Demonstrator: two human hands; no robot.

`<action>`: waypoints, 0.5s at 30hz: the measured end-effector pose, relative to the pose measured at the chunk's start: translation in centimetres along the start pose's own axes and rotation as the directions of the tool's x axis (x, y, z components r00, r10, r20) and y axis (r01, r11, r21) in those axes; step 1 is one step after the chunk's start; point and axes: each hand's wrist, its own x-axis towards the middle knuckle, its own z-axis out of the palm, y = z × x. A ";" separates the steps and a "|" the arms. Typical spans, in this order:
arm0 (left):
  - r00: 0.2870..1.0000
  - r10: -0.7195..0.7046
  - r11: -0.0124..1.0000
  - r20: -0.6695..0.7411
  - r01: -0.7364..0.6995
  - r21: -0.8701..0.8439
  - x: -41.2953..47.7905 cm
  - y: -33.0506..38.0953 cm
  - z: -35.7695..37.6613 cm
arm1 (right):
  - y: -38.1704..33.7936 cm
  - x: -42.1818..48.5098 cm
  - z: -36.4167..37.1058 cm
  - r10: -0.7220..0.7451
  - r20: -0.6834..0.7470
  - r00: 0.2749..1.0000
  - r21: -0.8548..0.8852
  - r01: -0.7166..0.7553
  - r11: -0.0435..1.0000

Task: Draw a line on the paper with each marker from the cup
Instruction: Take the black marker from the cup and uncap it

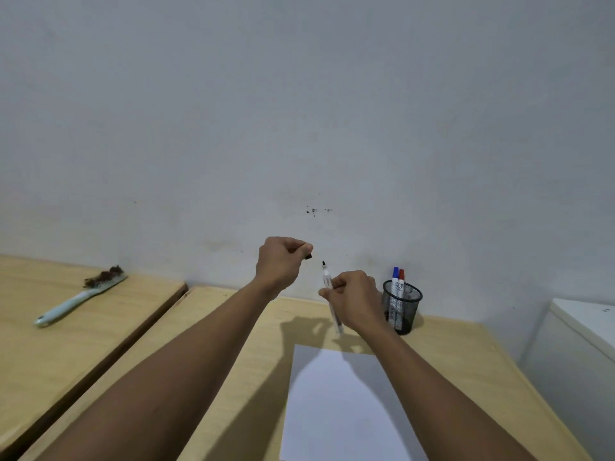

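My right hand [354,299] grips a white marker [327,279] with a bare black tip pointing up, held above the desk. My left hand [283,261] is closed around the marker's black cap [308,256], a short way up and left of the tip. A black mesh cup [402,306] stands just right of my right hand, holding a blue-capped marker [395,277] and a red-capped marker [401,279]. A blank white sheet of paper [342,404] lies on the wooden desk [246,377] below my hands.
A second wooden desk [50,344] sits at the left across a narrow gap, with a pale green brush [80,297] lying on it. A white cabinet [582,344] stands at the right. A plain wall [299,128] rises right behind the desks.
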 end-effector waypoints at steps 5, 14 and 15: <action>0.998 -0.044 0.926 0.042 0.025 0.376 -2.1 -6.8 -0.5 | 3.3 -1.0 0.5 0.005 0.081 0.997 0.249 -0.025 0.968; 0.988 -0.129 0.804 0.080 0.057 0.592 -5.1 -13.5 0.0 | 5.7 -2.7 1.5 0.028 0.149 0.988 0.476 -0.096 0.874; 0.986 -0.139 0.801 0.089 0.059 0.596 -5.1 -13.8 0.0 | 5.8 -2.7 1.5 0.017 0.162 0.987 0.490 -0.095 0.867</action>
